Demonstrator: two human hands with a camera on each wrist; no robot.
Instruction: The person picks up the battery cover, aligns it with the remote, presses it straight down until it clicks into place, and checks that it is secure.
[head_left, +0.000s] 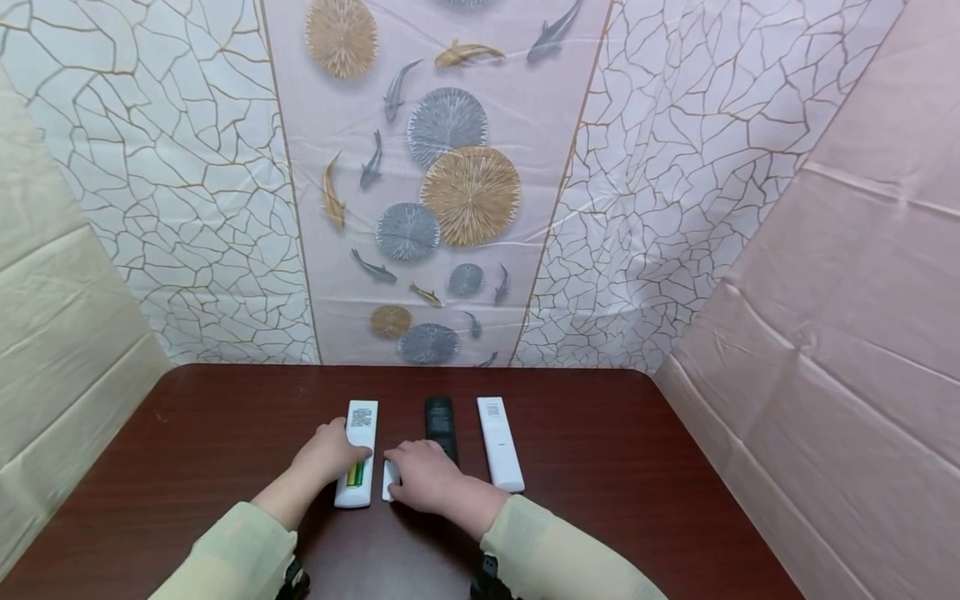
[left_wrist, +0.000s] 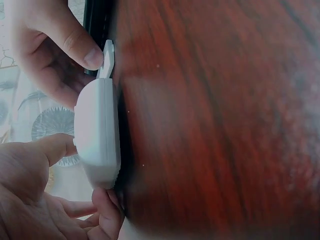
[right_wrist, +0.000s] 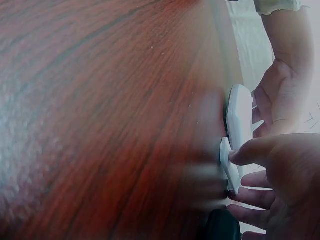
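A white remote control (head_left: 362, 429) lies back up at the left of the table, its battery compartment uncovered and green-yellow batteries (head_left: 355, 474) showing. My left hand (head_left: 330, 452) grips this remote across its middle, thumb by the compartment. In the left wrist view, a finger meets the remote's upper face and others curl at its edge. Just right of it, my right hand (head_left: 427, 475) holds a small white battery cover (head_left: 390, 481) between thumb and fingers. The right wrist view shows the cover (right_wrist: 230, 165) close to the tabletop; whether it touches cannot be told.
A black remote control (head_left: 440, 421) lies just beyond my right hand, which partly hides it. Right of that lies another white remote control (head_left: 500, 446), its back closed. The brown wooden table (head_left: 600, 500) ends at a patterned cloth backdrop (head_left: 465, 283).
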